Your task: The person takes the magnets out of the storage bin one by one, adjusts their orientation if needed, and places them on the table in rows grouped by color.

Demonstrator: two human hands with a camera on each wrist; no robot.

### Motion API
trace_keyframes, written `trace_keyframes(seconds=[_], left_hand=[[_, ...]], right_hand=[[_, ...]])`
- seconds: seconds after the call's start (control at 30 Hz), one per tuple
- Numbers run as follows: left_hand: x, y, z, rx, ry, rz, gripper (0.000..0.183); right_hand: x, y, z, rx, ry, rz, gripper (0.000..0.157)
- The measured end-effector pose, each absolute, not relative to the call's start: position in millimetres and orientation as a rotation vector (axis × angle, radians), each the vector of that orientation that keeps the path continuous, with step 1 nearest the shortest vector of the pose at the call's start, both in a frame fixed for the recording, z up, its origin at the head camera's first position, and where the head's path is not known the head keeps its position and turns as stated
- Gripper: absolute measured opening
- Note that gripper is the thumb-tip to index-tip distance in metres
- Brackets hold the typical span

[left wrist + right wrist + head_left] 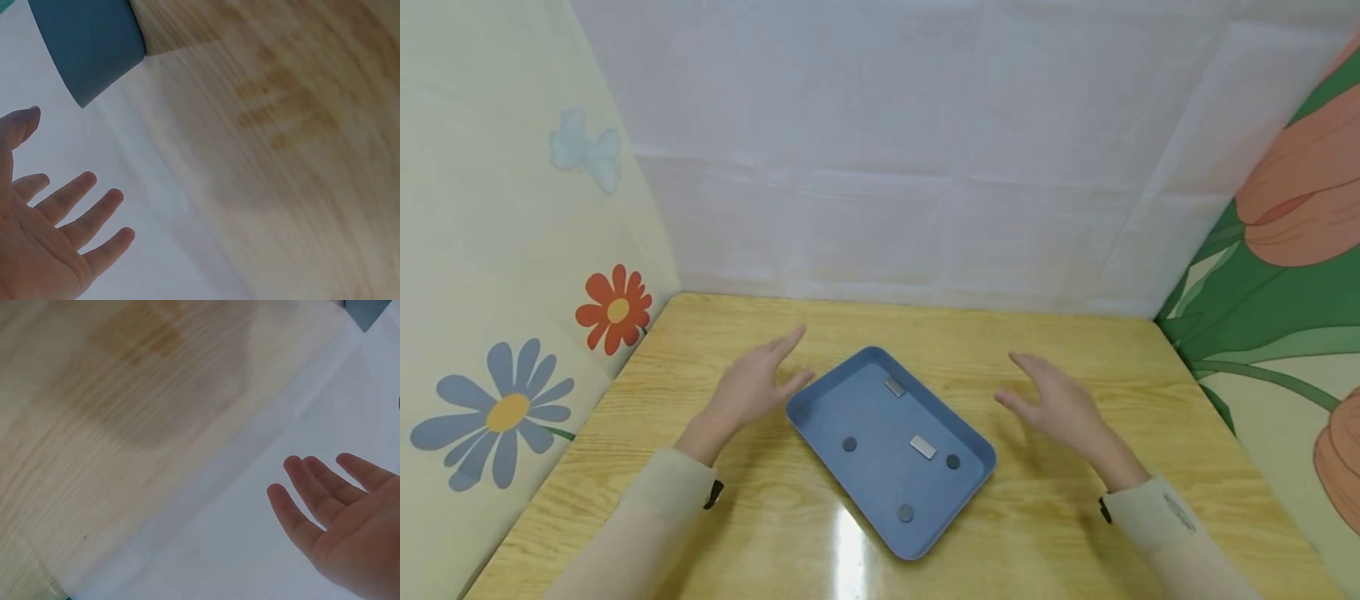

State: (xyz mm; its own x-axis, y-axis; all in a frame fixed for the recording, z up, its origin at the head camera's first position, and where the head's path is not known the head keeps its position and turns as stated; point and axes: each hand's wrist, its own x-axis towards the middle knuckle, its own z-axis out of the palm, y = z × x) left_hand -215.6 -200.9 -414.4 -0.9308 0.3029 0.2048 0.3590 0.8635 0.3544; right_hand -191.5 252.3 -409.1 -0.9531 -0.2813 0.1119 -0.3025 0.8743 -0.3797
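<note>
A blue rectangular tray [880, 475] lies turned at an angle on the wooden table, between the two hands. Inside it are three dark round discs, one of them a disc [849, 444] on the left, and two silver-grey rectangular blocks, the larger block [922, 447] near the middle and a smaller block [894, 387] by the far wall. My left hand [752, 383] hovers beside the tray's left corner, fingers apart and holding nothing. Off the tray's right side, my right hand [1060, 406] is likewise held in the air with spread fingers. The left wrist view shows a tray corner [94, 50] above the fingers.
The wooden table [737, 533] ends at a white cloth backdrop [880, 225]. A flower-printed sheet [490, 250] stands on the left, and another printed sheet [1285, 333] with tulips stands on the right. Light glares off the table near the tray's front.
</note>
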Motion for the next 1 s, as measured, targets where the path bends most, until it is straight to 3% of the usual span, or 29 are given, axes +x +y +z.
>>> trace_keyframes(seconds=[0.43, 0.77, 1.0], left_hand=[[-209.0, -194.3, -425.2, -0.607, -2.965, -0.761, 0.065], [-208.9, -192.8, -430.0, -0.716, -2.957, -0.812, 0.041], [-208.8, -195.2, -434.8, -0.798, -2.932, -0.72, 0.038]], right_hand=[[-157.2, 238.3, -418.5, 0.541, -3.026, 0.761, 0.065], [-145.4, 222.2, -428.1, 0.668, -3.042, 0.751, 0.048], [-144.0, 218.4, -431.0, 0.689, -3.059, 0.709, 0.033]])
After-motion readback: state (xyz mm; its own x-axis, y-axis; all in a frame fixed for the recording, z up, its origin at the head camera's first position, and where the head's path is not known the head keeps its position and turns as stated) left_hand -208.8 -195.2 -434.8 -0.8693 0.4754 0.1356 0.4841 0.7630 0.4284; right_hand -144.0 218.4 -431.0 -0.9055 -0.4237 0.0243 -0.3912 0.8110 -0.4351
